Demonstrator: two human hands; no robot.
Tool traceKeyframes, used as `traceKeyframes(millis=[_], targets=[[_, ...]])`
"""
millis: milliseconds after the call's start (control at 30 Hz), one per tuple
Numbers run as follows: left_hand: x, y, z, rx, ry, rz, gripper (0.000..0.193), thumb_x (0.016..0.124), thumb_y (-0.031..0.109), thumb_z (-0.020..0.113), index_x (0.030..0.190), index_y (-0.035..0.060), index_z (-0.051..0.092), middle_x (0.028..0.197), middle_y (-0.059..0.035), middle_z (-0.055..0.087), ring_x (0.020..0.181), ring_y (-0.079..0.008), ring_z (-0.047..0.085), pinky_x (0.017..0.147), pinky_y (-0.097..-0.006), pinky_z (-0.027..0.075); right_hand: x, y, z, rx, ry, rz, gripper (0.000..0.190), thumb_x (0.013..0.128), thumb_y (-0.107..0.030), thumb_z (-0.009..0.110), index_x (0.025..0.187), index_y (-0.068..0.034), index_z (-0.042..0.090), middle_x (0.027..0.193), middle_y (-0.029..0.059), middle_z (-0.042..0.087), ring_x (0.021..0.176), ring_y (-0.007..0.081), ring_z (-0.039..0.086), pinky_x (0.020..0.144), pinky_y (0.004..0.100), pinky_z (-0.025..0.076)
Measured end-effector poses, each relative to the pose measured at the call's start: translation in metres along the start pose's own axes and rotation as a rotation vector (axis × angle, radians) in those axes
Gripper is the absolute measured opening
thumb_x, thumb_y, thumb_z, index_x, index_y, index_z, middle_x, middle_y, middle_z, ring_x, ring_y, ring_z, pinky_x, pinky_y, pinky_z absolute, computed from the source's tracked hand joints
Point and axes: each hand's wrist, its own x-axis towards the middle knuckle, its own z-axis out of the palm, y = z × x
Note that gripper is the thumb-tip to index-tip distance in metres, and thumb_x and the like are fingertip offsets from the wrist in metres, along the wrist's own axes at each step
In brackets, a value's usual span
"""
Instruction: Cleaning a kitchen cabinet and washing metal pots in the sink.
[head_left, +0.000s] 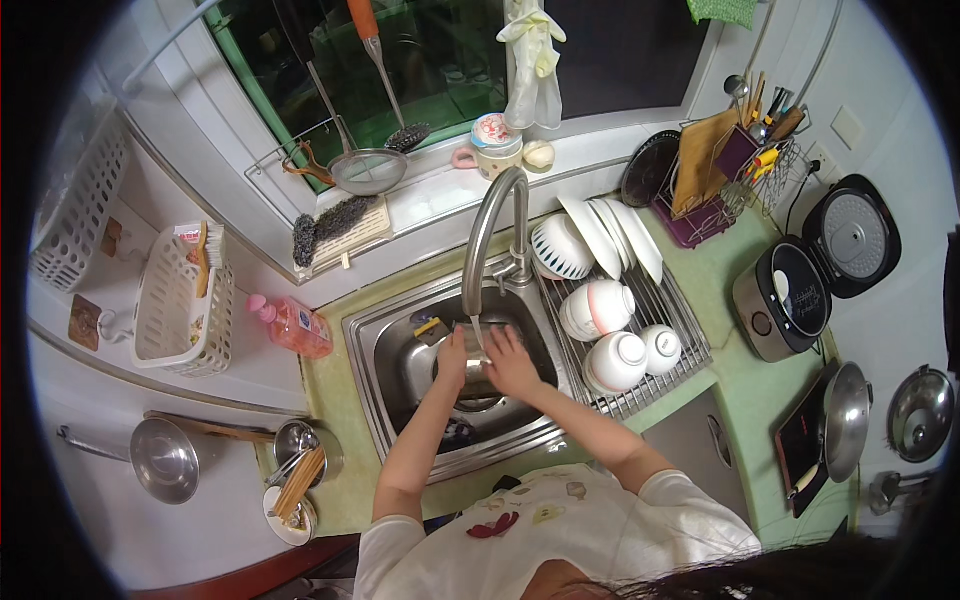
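Water runs from the curved steel faucet (480, 247) over my hands in the stainless steel sink (367, 375). My left hand (452, 356) is on the left of the stream, and my right hand (511, 362) is on its right with the fingers spread. Between and below them is a shiny metal vessel (478, 382), partly hidden by the hands; whether either hand grips it cannot be told. A yellow and dark sponge (431, 331) lies at the sink's upper left. Something dark and patterned (457, 433) sits near the basin's front edge.
Right of the sink, a steel drying rack (637, 397) holds upturned bowls (615, 362) and upright white plates (592, 232). A pink soap bottle (292, 326) stands left. An open rice cooker (784, 300) and a pan (847, 421) are farther right. A utensil pot (330, 450) stands front left.
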Motion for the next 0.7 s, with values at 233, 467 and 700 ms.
traceKeyframes(millis=[233,467,700], targets=[[-0.001,0.008,-0.024,-0.612,0.12,-0.353,0.039,0.089,0.037,0.045,0.102,0.0016,0.056,0.093,-0.0097,0.059,0.082,-0.0234,0.057,0.07,-0.0369,0.046,-0.045,-0.039,-0.036,-0.068,-0.1,-0.339,0.039,0.071,-0.016,0.058,0.109,-0.009,0.053,0.128,0.013,0.038,0.12,0.033,0.034,0.095,0.0511,0.03],[-0.034,-0.002,-0.081,-0.964,0.036,-0.622,0.051,0.089,0.047,0.035,0.116,0.006,0.048,0.118,-0.0116,0.05,0.105,-0.029,0.051,0.088,-0.047,0.041,-0.086,0.009,-0.029,0.134,-0.033,-0.102,0.037,0.067,-0.01,0.056,0.104,-0.008,0.054,0.121,0.0161,0.043,0.114,0.0338,0.039,0.093,0.0434,0.034],[-0.048,-0.069,-0.116,-1.208,0.09,-0.552,0.054,0.088,0.052,0.029,0.118,0.0109,0.047,0.119,-0.0103,0.05,0.109,-0.0283,0.048,0.094,-0.0461,0.037,-0.088,0.027,0.001,0.017,-0.366,0.002,0.036,0.071,-0.017,0.054,0.107,-0.009,0.054,0.116,0.0114,0.047,0.109,0.0296,0.044,0.092,0.0407,0.036]])
